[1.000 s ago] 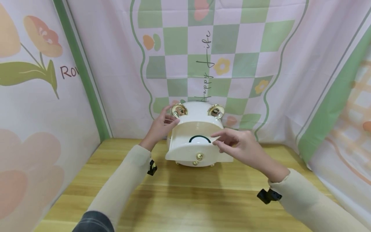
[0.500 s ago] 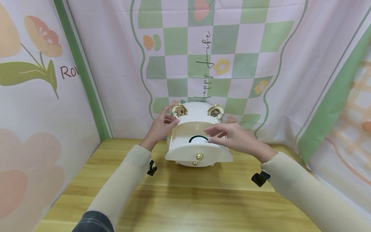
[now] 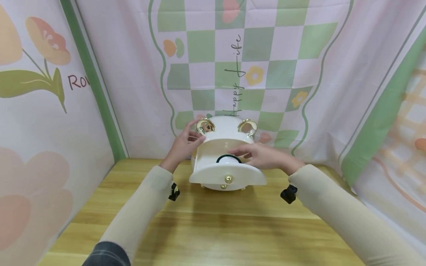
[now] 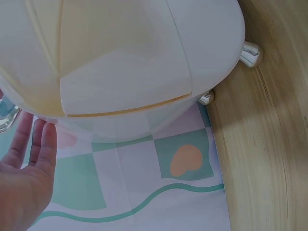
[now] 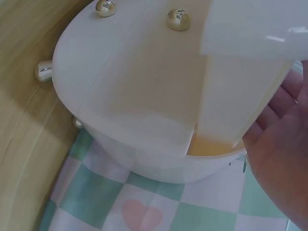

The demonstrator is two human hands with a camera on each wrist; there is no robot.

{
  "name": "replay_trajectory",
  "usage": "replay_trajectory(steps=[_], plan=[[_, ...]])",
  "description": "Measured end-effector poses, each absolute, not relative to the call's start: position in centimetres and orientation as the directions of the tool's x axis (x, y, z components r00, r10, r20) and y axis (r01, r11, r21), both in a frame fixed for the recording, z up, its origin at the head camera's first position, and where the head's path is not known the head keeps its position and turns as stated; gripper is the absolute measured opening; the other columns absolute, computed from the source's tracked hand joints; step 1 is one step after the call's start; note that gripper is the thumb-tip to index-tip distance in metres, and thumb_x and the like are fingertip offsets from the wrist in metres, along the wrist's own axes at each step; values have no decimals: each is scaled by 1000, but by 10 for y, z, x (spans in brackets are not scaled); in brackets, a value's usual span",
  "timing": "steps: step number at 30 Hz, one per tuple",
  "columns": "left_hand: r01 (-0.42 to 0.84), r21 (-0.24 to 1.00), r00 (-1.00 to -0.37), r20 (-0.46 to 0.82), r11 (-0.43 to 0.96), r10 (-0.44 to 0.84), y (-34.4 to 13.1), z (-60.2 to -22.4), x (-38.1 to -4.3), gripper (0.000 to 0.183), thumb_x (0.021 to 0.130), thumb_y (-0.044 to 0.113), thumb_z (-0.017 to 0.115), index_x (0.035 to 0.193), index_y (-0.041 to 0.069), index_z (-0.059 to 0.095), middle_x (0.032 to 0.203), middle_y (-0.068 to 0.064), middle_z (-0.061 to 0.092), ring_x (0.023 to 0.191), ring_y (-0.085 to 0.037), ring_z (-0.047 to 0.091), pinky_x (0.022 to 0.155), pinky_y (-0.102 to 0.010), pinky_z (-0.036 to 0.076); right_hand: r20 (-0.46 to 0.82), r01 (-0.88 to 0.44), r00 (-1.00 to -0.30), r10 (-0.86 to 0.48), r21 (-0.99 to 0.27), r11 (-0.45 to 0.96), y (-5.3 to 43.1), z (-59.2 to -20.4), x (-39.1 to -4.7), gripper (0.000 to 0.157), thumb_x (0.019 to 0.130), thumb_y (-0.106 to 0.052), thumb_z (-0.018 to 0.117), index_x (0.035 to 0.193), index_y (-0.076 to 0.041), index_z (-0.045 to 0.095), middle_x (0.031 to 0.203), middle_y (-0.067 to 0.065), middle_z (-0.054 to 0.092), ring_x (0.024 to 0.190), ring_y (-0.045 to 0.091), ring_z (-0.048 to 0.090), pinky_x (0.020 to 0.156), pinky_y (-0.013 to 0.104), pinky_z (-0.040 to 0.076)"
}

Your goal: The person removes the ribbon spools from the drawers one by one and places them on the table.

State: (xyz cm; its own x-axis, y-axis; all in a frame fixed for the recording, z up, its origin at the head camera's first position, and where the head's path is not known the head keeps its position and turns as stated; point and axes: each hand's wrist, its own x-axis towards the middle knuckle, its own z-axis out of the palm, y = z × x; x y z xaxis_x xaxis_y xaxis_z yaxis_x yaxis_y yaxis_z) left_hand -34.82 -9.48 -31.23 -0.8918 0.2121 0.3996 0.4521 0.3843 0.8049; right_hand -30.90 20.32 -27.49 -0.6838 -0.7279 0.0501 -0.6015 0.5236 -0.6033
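A white storage box (image 3: 226,129) with gold ear-like discs stands on the table, its upper drawer (image 3: 213,173) pulled out toward me. Inside the drawer sits a round white thing with a dark green rim (image 3: 228,158); its lower part is hidden by the drawer front. My left hand (image 3: 184,146) rests against the box's left side by the gold ear, fingers loosely extended, also at the edge of the left wrist view (image 4: 31,168). Over the drawer's right side reaches my right hand (image 3: 263,156), its fingers just above the round thing. The thumb is mostly hidden.
The box's lower drawer (image 5: 110,82) is closed and has a gold knob (image 5: 105,7). Short metallic feet (image 4: 251,54) hold the box on the wooden table (image 3: 213,229). A checked curtain (image 3: 229,74) hangs close behind; more printed cloth flanks both sides.
My right hand has moved left and inward, from the drawer's right edge to over the round thing inside. The left hand and the box have stayed in place.
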Motion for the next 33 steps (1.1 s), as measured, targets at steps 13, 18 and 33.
replay_trajectory(steps=[13,18,33], plan=[[446,808,-895,394,384,209,-97,-312,-348,67,97,39,67,153,45,30,115,-3,63,109,-24,60,97,-42,50,-5,-660,-628,-778,-527,536,195,-273,-315,60,93,-23,73,149,-15,51,146,5,53,130,30,52,106,47,44],[441,808,-897,389,390,209,-95,-311,-346,67,97,39,66,153,46,30,115,-3,63,109,-24,60,97,-43,50,17,-677,-633,-774,-497,543,195,-274,-315,57,93,-20,71,147,-14,53,144,6,55,128,29,54,106,48,44],[452,803,-892,401,387,211,-94,-312,-348,67,97,38,67,153,45,30,114,-4,63,108,-23,61,97,-41,50,86,-642,-695,-714,-520,563,211,-261,-303,60,89,-19,77,145,-12,54,142,10,56,126,33,56,103,50,46]])
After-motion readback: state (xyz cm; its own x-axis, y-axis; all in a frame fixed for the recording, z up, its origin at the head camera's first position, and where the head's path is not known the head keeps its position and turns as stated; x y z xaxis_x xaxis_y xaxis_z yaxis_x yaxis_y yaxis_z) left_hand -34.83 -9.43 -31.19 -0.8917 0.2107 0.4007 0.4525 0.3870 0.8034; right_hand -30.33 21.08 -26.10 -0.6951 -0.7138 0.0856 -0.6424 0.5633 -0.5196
